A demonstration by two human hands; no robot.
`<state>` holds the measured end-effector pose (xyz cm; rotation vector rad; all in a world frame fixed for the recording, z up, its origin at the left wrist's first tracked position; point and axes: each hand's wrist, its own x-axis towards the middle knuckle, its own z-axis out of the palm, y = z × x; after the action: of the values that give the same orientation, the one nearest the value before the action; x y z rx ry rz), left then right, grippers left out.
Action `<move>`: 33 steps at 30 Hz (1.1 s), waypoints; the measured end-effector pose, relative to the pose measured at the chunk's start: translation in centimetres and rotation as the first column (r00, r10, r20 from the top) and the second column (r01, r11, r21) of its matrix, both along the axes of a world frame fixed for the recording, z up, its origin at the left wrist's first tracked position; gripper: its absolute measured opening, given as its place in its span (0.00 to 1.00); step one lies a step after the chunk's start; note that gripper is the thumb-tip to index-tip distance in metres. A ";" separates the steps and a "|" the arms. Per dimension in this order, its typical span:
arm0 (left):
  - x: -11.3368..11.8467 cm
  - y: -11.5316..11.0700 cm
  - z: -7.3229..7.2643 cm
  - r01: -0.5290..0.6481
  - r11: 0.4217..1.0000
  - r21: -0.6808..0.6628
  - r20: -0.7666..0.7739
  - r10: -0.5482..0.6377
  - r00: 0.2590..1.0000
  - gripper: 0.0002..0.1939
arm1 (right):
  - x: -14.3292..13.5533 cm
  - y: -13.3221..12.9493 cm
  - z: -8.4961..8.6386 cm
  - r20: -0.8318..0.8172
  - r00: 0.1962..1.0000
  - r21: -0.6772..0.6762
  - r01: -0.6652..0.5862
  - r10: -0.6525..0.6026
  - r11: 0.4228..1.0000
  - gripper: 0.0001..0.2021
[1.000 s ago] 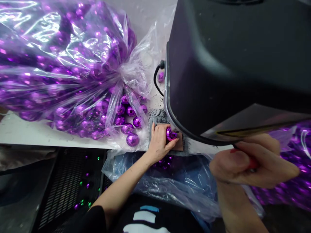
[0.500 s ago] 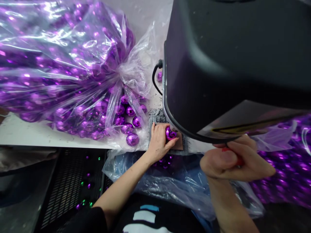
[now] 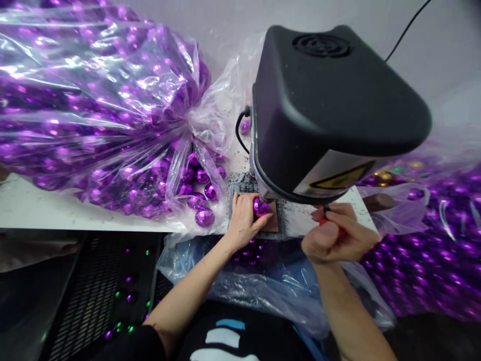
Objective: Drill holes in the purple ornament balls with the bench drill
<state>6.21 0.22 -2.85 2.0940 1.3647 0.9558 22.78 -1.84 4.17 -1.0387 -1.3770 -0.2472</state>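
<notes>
My left hand (image 3: 243,221) is closed around a shiny purple faceted ball (image 3: 260,206), a disco-ball bauble, and steadies it on a brown block (image 3: 271,223). The block sits on a dark, worn base plate dusted with small chips. Over the ball hangs the black head (image 3: 323,108) of a bench machine, its metal lower end close to the ball; I cannot tell whether they touch. To the right, my right hand (image 3: 338,233) is wrapped around a red handle (image 3: 330,226) beside the machine head, the handle mostly hidden by the fingers.
At left lies a large clear bag (image 3: 101,95) of purple baubles, with loose baubles (image 3: 205,217) by its gathered neck. Another heap of purple baubles (image 3: 424,271) fills the right. A plastic bag (image 3: 278,291) hangs at the table's front edge, above a black crate (image 3: 97,281) holding small balls.
The black machine head has come down, away from the camera. My right hand has moved left and slightly lower with the red handle, while my left hand keeps the bauble nearly still.
</notes>
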 end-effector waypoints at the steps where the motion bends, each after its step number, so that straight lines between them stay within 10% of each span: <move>1: 0.0 0.1 0.0 -0.002 1.000 0.008 0.001 0.002 1.000 0.22 | 0.3 0.2 1.2 -0.005 1.000 0.027 0.022 -0.022 0.999 0.09; 8: -0.7 -1.3 0.7 0.010 0.998 0.069 0.042 -0.013 0.999 0.24 | 1.5 5.2 10.6 0.074 0.989 -0.086 0.137 -0.131 0.987 0.26; 17: -3.5 -8.5 1.3 0.289 0.956 0.054 -0.100 -0.283 0.954 0.35 | 1.1 7.8 10.8 -0.076 0.996 -0.138 0.034 -0.045 0.990 0.25; 20: -5.7 -5.8 2.5 0.148 0.982 0.115 -0.017 -0.147 0.989 0.20 | 1.1 7.7 10.9 -0.078 0.995 -0.152 0.044 -0.057 0.987 0.24; 24: -8.9 0.8 3.5 -0.314 0.931 0.186 -0.246 0.354 0.902 0.12 | 1.2 7.8 10.8 -0.055 0.997 -0.161 0.052 -0.061 0.986 0.24; 29: -9.7 5.4 3.0 -0.253 0.967 0.016 -0.686 0.195 0.701 0.20 | 1.4 7.9 10.8 -0.047 0.994 -0.160 0.087 -0.095 0.983 0.25; 33: -10.7 5.1 4.8 -0.288 0.957 0.038 -0.500 0.268 0.823 0.20 | 1.5 7.6 11.1 -0.012 0.996 -0.201 0.087 -0.092 0.976 0.26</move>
<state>-4.46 5.34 1.95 2.2453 1.9760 0.4806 24.26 5.75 15.29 -1.2694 -1.3575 -0.1650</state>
